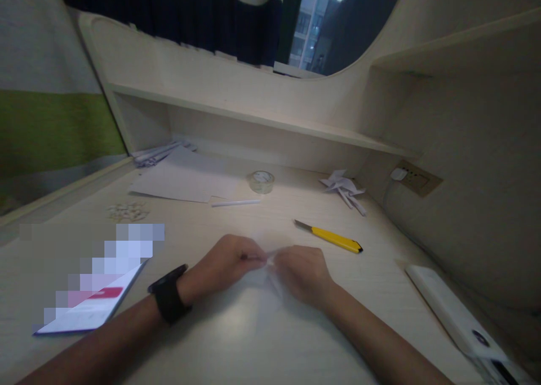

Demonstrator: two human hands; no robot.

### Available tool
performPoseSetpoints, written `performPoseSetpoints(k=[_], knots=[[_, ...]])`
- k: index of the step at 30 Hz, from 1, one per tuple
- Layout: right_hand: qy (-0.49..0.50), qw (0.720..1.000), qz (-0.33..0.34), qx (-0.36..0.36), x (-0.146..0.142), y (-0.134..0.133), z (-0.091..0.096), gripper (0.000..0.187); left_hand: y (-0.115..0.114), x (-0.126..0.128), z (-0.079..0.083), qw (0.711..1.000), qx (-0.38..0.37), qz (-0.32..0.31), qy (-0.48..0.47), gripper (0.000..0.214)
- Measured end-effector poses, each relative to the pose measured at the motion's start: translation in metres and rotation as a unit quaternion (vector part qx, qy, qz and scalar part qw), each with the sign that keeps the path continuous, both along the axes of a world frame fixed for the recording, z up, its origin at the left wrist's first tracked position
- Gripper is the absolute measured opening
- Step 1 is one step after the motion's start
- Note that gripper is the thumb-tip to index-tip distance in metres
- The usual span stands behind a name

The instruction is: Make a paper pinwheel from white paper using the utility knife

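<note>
Over the middle of the desk, my left hand (230, 264) and my right hand (305, 275) meet, fingers pinched together. Between them is a small white piece of paper (275, 283), smeared by motion; its shape is hard to make out. Both sets of fingertips hide part of it. A black watch is on my left wrist. Beyond my right hand lies a yellow utility knife (336, 239) with its blade out, pointing left. A thin white paper stick (236, 203) rests farther back, in front of a roll of clear tape (261, 182).
White paper sheets (181, 173) and rolled paper sticks (158, 155) lie at the back left, near small pale bits (128, 211). Folded paper pinwheels (341, 189) sit back right. A partly pixelated lit screen (105, 295) is at left, a white device (456, 312) at right.
</note>
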State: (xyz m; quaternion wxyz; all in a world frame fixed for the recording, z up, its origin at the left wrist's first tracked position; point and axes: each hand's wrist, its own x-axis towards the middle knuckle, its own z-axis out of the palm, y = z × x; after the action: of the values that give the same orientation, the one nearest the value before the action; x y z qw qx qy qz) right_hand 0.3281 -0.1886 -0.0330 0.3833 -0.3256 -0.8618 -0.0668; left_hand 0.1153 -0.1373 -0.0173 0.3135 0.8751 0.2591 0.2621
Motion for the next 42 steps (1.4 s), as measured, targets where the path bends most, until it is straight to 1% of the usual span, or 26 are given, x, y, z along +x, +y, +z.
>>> performPoseSetpoints(k=[3, 8, 11, 13, 15, 18, 21, 24, 25, 27, 28, 29, 30, 32, 34, 36, 37, 38, 39, 42], knots=[[0.02, 0.999, 0.005, -0.032, -0.001, 0.001, 0.001, 0.012, 0.0, 0.0, 0.0, 0.999, 0.036, -0.015, 0.01, 0.018], [0.04, 0.994, -0.004, -0.099, -0.002, 0.001, 0.005, 0.017, 0.001, -0.001, -0.002, 0.998, 0.057, -0.032, -0.004, 0.019], [0.077, 0.988, -0.024, -0.128, -0.002, 0.003, 0.006, 0.03, 0.0, 0.0, -0.002, 0.998, 0.065, -0.025, 0.008, 0.018], [0.095, 0.983, -0.037, -0.153, -0.002, 0.003, 0.006, 0.036, -0.002, 0.0, -0.001, 0.998, 0.053, -0.004, 0.016, 0.015], [0.107, 0.976, -0.039, -0.186, -0.002, 0.004, 0.006, 0.036, -0.004, 0.001, 0.0, 0.999, 0.028, 0.031, 0.014, 0.011], [0.132, 0.963, -0.014, -0.235, -0.003, 0.004, 0.005, 0.037, -0.006, 0.003, 0.001, 0.997, -0.001, 0.075, 0.009, 0.007], [0.16, 0.949, 0.01, -0.271, -0.002, 0.004, 0.007, 0.039, -0.006, 0.002, 0.004, 0.997, -0.014, 0.073, 0.008, 0.008], [0.152, 0.943, 0.013, -0.296, -0.001, 0.004, 0.011, 0.034, -0.003, -0.004, 0.012, 0.997, -0.016, 0.069, 0.019, 0.015], [0.146, 0.941, 0.014, -0.305, -0.001, 0.004, 0.013, 0.032, -0.001, -0.007, 0.014, 0.997, -0.01, 0.076, 0.024, 0.016], [0.139, 0.937, 0.02, -0.32, 0.0, 0.004, 0.016, 0.029, 0.005, -0.014, 0.02, 0.996, 0.014, 0.088, 0.027, 0.012], [0.136, 0.935, 0.025, -0.327, 0.0, 0.004, 0.017, 0.027, 0.01, -0.017, 0.022, 0.996, 0.027, 0.085, 0.021, 0.01], [0.135, 0.932, 0.031, -0.334, 0.001, 0.004, 0.018, 0.025, 0.015, -0.019, 0.024, 0.997, 0.031, 0.066, 0.018, 0.013], [0.133, 0.93, 0.037, -0.341, 0.001, 0.004, 0.018, 0.024, 0.02, -0.021, 0.025, 0.999, 0.031, 0.034, 0.014, 0.017], [0.122, 0.924, 0.053, -0.358, 0.002, 0.004, 0.018, 0.022, 0.031, -0.021, 0.027, 0.998, 0.028, -0.059, 0.02, 0.029], [0.11, 0.921, 0.068, -0.368, 0.003, 0.004, 0.019, 0.021, 0.039, -0.016, 0.031, 0.985, 0.024, -0.161, 0.055, 0.036], [0.094, 0.919, 0.08, -0.374, 0.006, 0.005, 0.02, 0.02, 0.042, -0.008, 0.035, 0.966, 0.005, -0.235, 0.106, 0.036], [0.084, 0.918, 0.085, -0.378, 0.007, 0.006, 0.021, 0.021, 0.042, -0.004, 0.038, 0.959, 0.002, -0.252, 0.127, 0.034], [0.074, 0.917, 0.088, -0.382, 0.009, 0.006, 0.022, 0.021, 0.041, 0.001, 0.04, 0.956, 0.007, -0.253, 0.146, 0.031], [0.064, 0.915, 0.091, -0.388, 0.011, 0.007, 0.023, 0.021, 0.04, 0.004, 0.042, 0.956, 0.014, -0.24, 0.166, 0.027], [0.05, 0.906, 0.085, -0.412, 0.016, 0.009, 0.026, 0.021, 0.036, 0.011, 0.044, 0.958, 0.027, -0.175, 0.225, 0.017]])
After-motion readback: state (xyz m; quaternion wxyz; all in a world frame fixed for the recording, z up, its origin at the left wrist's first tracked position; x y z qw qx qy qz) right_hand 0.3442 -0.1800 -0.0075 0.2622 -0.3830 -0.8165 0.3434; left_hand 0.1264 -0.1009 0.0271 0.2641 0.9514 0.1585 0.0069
